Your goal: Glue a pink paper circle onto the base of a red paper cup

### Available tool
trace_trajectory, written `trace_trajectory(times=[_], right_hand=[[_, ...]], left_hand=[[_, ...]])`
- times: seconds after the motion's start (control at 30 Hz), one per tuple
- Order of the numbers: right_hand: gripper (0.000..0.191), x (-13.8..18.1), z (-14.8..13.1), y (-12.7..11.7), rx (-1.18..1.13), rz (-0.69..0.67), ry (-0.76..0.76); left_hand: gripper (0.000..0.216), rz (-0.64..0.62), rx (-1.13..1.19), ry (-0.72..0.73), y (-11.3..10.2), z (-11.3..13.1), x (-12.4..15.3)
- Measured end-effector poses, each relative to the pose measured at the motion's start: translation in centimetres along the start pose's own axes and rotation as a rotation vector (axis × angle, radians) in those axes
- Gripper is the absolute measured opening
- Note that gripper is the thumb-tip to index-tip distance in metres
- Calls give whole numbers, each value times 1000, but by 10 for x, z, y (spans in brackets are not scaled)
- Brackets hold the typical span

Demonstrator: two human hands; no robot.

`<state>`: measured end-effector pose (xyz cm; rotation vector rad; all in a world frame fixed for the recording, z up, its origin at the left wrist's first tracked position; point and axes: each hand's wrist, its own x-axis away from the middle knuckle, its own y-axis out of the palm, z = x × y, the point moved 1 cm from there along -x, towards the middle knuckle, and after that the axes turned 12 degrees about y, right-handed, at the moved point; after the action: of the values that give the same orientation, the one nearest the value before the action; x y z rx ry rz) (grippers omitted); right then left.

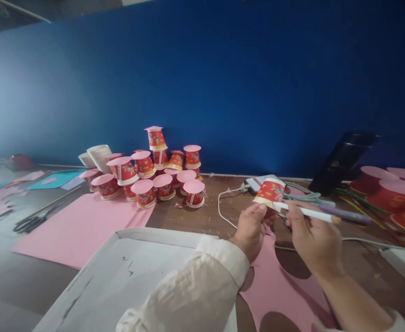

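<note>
A red patterned paper cup [270,191] is in my left hand [252,230], pinched near its pale rim, with its base tilted upward. My right hand [313,235] grips a white pen [309,213], whose tip is at the lower edge of the cup. Below both hands lies a sheet of pink paper [274,286] with rounded pieces cut out of it. To the left, several upside-down red cups [143,196] stand grouped and partly stacked, with pink paper discs [193,186] on top of them.
A white tray [147,258] sits under my left forearm. Pink sheets [74,226], scissors [32,221] and white cups [100,157] are to the left. A phone [257,182] with a cable, a dark bottle [342,161] and more disc-topped cups [389,196] are to the right. A blue partition [202,87] stands behind.
</note>
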<state>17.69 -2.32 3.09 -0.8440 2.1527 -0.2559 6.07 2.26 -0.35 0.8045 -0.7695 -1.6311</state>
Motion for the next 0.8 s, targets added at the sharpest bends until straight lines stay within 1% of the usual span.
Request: trace_trajectory(times=[0.07, 0.2, 0.37, 0.53, 0.67, 0.8], right_hand=[[54, 0, -1, 0, -15, -13, 2], [59, 1, 0, 0, 65, 34, -5], [50, 2, 1, 2, -12, -38, -2], [50, 2, 4, 2, 41, 47, -17], [50, 2, 5, 3, 8, 4, -30], [54, 2, 5, 2, 64, 53, -5]], left_hand=[[48, -2, 6, -1, 0, 0, 0], [46, 19, -1, -9, 0, 0, 0], [47, -6, 3, -2, 0, 0, 1], [46, -3, -11, 9, -1, -1, 0], [46, 6, -6, -5, 0, 0, 0], [44, 26, 7, -5, 0, 0, 0]])
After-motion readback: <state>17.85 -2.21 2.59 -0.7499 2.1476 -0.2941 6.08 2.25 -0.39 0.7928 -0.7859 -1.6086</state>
